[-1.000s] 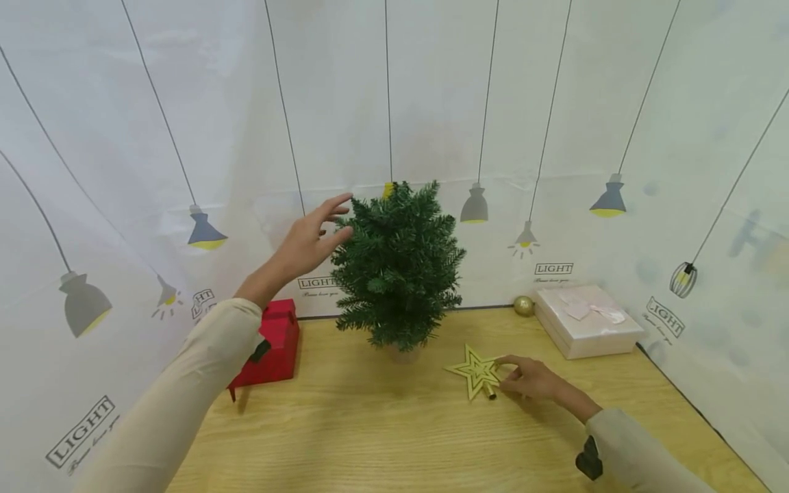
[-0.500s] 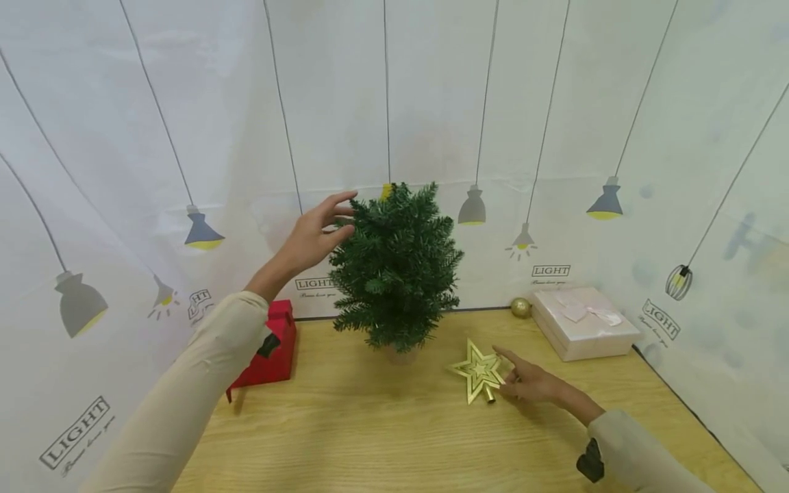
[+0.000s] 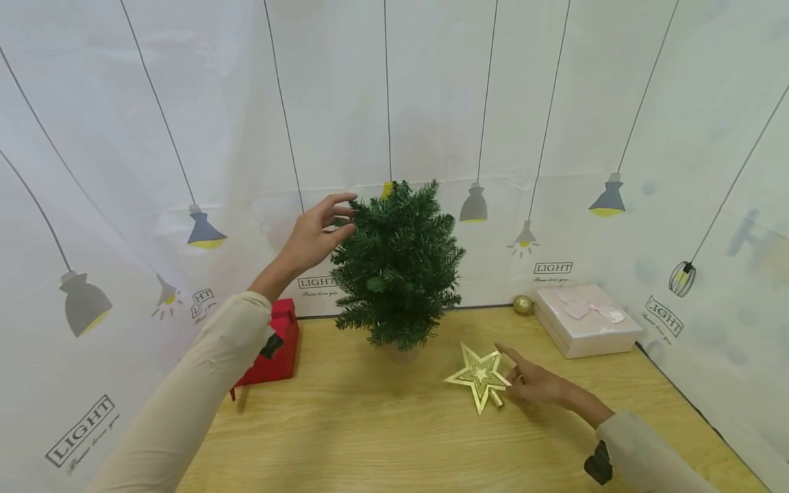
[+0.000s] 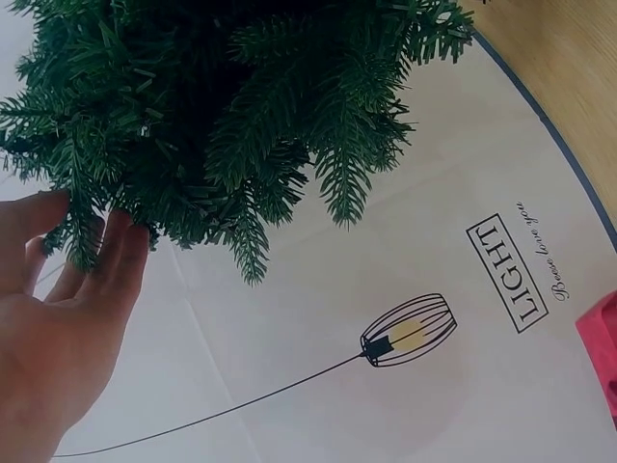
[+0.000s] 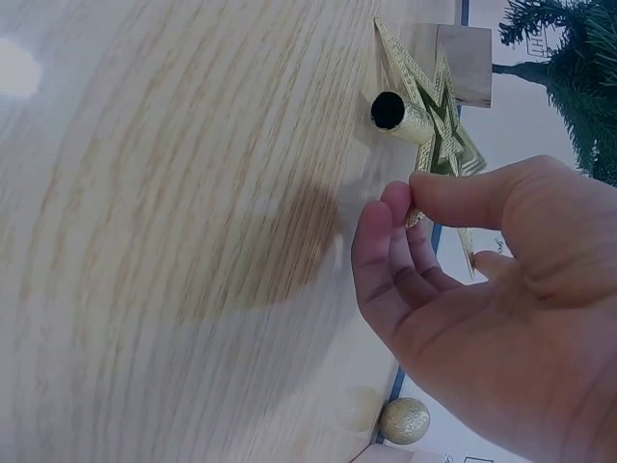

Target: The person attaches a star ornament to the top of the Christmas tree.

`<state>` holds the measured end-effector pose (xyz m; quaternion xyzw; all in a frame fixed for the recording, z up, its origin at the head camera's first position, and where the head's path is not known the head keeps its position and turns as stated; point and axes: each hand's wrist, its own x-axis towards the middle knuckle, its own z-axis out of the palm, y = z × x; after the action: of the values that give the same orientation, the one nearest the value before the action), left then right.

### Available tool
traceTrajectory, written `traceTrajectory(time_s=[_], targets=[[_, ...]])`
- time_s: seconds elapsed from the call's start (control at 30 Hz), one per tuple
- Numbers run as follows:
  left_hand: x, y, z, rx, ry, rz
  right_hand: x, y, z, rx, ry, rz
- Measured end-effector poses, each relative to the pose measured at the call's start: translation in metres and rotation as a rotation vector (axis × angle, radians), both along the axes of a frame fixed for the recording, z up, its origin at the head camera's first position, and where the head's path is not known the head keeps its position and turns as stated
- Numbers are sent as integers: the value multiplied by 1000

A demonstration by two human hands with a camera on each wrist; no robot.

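A small green artificial Christmas tree (image 3: 397,267) stands upright on the table, its wooden block base (image 5: 472,63) seen in the right wrist view. My left hand (image 3: 317,233) holds the tree's upper left side, with a branch tip (image 4: 82,198) between thumb and fingers. A gold star tree topper (image 3: 481,375) is at the right, in front of the tree. My right hand (image 3: 542,385) pinches one point of this star between thumb and fingers. The star is tilted, and its short hollow tube (image 5: 405,118) shows its dark opening in the right wrist view.
A red box-like object (image 3: 280,349) stands at the left, partly behind my left sleeve. At the back right are a gold ball (image 3: 523,305) and a pale pink gift box (image 3: 588,322) with a bow. A lamp-printed white backdrop (image 3: 431,103) borders the wooden table (image 3: 370,431).
The star has tilted and turned in my right hand, and its tube has shifted slightly right and toward me. My left hand stays at the tree's side.
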<state>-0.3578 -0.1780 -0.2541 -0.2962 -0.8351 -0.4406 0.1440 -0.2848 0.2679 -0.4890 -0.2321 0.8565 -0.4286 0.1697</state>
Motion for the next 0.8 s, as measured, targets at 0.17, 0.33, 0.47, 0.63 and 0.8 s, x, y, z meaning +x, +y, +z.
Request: traceTrajectory(time_s=[0.17,0.33,0.47,0.63,0.8], targets=[[-1,0,0,0,-2,-7,3,2,0,-20,-21,8],[0,0,0,-9,8,-4,5,2,-2,-78,-52,-22],[1,0,0,-15,10,-1,5,2,-6,-144,-33,-46],[1,-1,0,-22,6,10,4,2,-10,-183,24,-84],[0,0,-1,-18,4,10,5,0,-12,-258,20,-147]])
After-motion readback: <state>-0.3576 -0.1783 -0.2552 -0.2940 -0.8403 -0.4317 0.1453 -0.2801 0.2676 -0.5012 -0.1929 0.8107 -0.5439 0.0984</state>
